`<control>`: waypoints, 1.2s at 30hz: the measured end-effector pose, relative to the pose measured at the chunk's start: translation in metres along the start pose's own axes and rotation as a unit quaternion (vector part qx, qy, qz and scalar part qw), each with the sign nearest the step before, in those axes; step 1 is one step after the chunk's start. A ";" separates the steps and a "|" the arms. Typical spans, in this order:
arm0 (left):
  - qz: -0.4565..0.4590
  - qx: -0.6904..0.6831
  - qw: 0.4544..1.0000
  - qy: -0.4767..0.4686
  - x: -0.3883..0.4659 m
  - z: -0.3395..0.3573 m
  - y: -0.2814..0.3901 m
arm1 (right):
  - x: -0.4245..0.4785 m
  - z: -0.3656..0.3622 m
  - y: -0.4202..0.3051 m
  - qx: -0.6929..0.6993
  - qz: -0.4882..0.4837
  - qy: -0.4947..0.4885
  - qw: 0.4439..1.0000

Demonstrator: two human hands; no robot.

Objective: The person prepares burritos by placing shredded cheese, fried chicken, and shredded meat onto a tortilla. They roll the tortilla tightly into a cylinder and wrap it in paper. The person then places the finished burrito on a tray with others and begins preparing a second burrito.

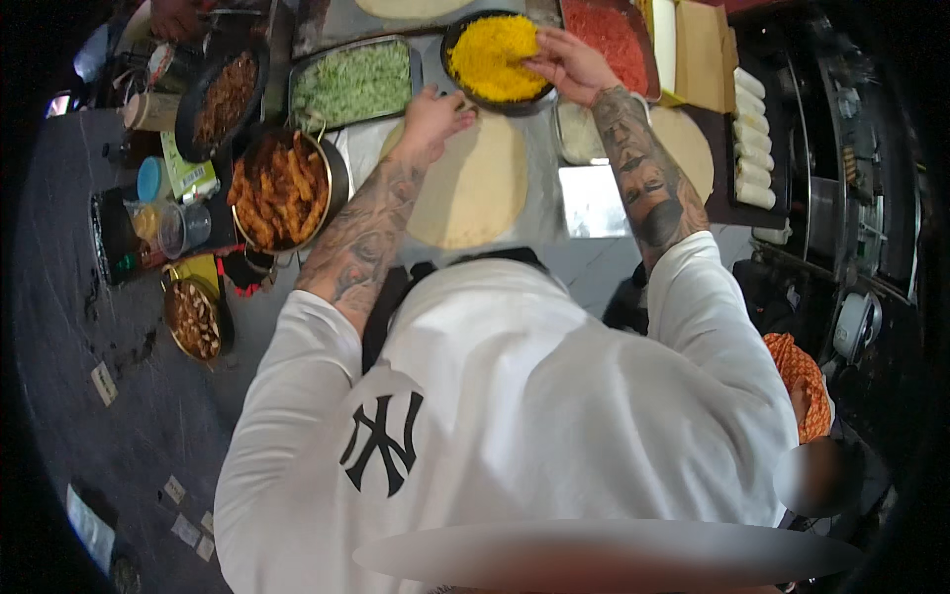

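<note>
A large oval flatbread (475, 182) lies before me on a sheet-covered work surface. Above its upper left part hovers my left hand (434, 125), palm turned inward with the fingers apart. My right hand (570, 68) reaches to a round dark pan (512, 108) of yellow rice (493, 56). Its fingertips touch the rice at the right side; whether grains are pinched between them is hidden. Just left of the pan stands a metal tray (413, 67) of chopped pale-green vegetables (352, 83).
A tray of red chopped food (608, 44) stands beyond my right hand. White rolled wraps (754, 141) line a dark tray at right. To the left are a pot of saucy fried strips (280, 189), a pan of browned meat (226, 96) and a smaller pan (193, 319). Another person's orange-patterned garment (798, 379) shows at right.
</note>
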State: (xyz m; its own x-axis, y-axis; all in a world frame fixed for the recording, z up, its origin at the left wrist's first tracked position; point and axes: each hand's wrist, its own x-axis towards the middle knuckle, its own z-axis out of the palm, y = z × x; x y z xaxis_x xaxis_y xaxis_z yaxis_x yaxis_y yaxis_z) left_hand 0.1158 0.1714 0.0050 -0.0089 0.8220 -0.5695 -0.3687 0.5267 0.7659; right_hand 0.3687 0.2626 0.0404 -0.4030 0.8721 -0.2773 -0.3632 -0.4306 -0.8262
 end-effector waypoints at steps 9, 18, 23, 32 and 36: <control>0.019 0.115 0.993 0.029 -0.189 -0.133 -0.009 | -0.100 0.058 0.072 0.041 0.049 0.094 0.994; 0.029 0.043 0.998 0.032 -0.226 -0.195 0.001 | -0.113 0.118 0.181 -0.218 0.004 0.188 0.958; 0.023 0.054 0.998 -0.013 -0.232 -0.207 0.008 | -0.116 0.137 0.204 -0.446 -0.088 0.220 0.863; -0.016 0.071 0.997 -0.039 -0.243 -0.230 0.004 | -0.134 0.149 0.205 -0.492 -0.157 0.346 0.783; -0.008 0.073 0.996 -0.044 -0.245 -0.239 0.006 | -0.145 0.133 0.193 -0.536 -0.158 0.369 0.742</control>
State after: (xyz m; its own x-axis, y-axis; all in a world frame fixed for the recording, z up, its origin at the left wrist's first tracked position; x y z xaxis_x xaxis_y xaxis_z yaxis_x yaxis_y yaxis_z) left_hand -0.1062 -0.0789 0.0783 0.0791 0.8258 -0.5583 -0.2291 0.5601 0.7961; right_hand 0.2452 0.0223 -0.0141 0.2744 0.9502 0.1476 0.6959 -0.0903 -0.7125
